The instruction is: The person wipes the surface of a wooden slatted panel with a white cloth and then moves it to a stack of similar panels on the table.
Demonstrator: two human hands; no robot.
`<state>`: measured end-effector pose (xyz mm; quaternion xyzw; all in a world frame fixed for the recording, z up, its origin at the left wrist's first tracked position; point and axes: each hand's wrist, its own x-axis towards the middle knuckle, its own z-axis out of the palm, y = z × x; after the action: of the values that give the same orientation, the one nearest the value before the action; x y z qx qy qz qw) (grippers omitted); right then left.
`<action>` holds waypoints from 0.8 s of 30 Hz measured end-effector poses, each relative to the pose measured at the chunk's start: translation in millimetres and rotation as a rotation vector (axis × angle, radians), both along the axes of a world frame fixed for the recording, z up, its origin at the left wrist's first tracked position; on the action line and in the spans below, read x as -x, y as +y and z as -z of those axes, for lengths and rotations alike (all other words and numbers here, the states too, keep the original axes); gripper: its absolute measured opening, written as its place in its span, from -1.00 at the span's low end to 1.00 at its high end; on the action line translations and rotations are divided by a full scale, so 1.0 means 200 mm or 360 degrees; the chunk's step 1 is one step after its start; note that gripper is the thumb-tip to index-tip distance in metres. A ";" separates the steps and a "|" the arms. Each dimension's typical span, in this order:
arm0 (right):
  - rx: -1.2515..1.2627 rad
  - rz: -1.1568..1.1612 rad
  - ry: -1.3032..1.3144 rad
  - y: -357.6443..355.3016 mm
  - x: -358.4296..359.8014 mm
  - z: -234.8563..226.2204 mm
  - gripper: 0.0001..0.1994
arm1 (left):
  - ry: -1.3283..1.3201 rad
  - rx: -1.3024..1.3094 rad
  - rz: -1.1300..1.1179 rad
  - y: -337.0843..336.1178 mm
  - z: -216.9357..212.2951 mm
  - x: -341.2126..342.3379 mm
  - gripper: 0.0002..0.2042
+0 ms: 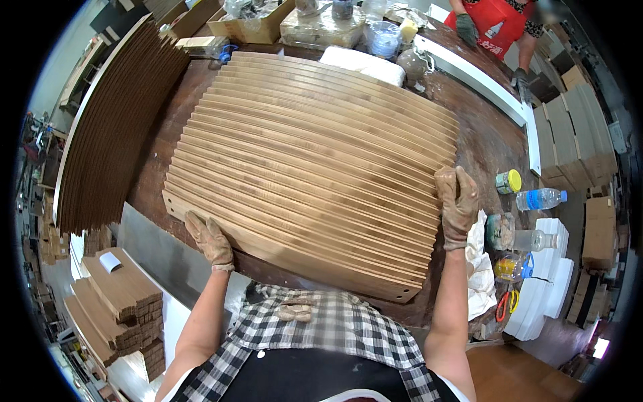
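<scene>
A wide row of overlapping wooden boards (301, 167) covers the middle of the table, each board partly overlapped by its neighbour. The nearest board has small dark holes at its ends. On its front left edge lies my left hand (210, 240), in a worn tan glove, with fingers stretched out and resting on the wood. My right hand (458, 206), gloved alike, is at the right ends of the boards; its fingers are curled around a board end there. Exactly which board it grips is partly hidden by the glove.
More boards (110, 127) stand stacked at the left. Bottles (541, 199), a yellow-lidded jar (508, 181), scissors (508, 305) and white cloth (477, 275) line the right side. A white frame piece (472, 77) lies at the far right, near a person in a red apron (489, 27).
</scene>
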<state>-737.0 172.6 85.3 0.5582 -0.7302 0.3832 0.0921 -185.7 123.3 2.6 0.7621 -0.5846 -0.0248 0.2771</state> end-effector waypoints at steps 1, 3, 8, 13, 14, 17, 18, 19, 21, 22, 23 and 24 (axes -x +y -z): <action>-0.0079 0.0024 0.0050 0.00 0.08 0.04 -0.58 | -0.0018 -0.0019 -0.0007 0.03 0.01 0.04 -0.36; -0.0061 0.0291 0.0605 -0.17 -0.11 0.01 -0.53 | -0.0038 0.0014 0.0091 -0.26 -0.07 -0.25 -0.38; -0.0061 0.0185 -0.0028 -0.19 -0.14 -0.10 -0.54 | -0.0098 0.0024 0.0092 -0.21 -0.06 -0.22 -0.38; -0.0131 -0.0192 0.0333 -0.32 -0.42 -0.18 -0.62 | -0.0083 -0.0018 0.0056 -0.25 -0.10 -0.27 -0.38; -0.0184 -0.0152 0.0538 -0.31 -0.41 -0.17 -0.63 | -0.0110 0.0011 0.0059 -0.24 -0.09 -0.29 -0.39; -0.0183 0.0179 0.0377 -0.24 -0.33 -0.14 -0.65 | -0.0104 0.0041 0.0087 -0.27 -0.11 -0.30 -0.39; -0.0206 0.0137 0.0370 -0.23 -0.31 -0.20 -0.64 | -0.0115 0.0043 0.0092 -0.25 -0.11 -0.27 -0.38; -0.0166 0.0051 0.0262 -0.25 -0.34 -0.21 -0.63 | -0.0123 0.0048 0.0091 -0.21 -0.11 -0.25 -0.38; -0.0078 -0.0061 0.0076 -0.36 -0.60 -0.32 -0.60 | -0.0122 0.0034 0.0100 -0.23 -0.12 -0.27 -0.36; -0.0078 -0.0122 0.0035 -0.42 -0.69 -0.33 -0.59 | -0.0113 0.0008 0.0090 -0.24 -0.12 -0.27 -0.36; -0.0081 -0.0191 -0.0009 -0.49 -0.78 -0.31 -0.58 | -0.0103 0.0010 0.0099 -0.25 -0.13 -0.28 -0.36; -0.0091 -0.0249 -0.0057 -0.54 -0.87 -0.29 -0.56 | -0.0095 0.0004 0.0119 -0.26 -0.14 -0.28 -0.36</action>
<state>-562.9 65.1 144.2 0.6089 -0.6966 0.3781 0.0329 -129.0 71.6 30.4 0.7399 -0.6206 -0.0116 0.2596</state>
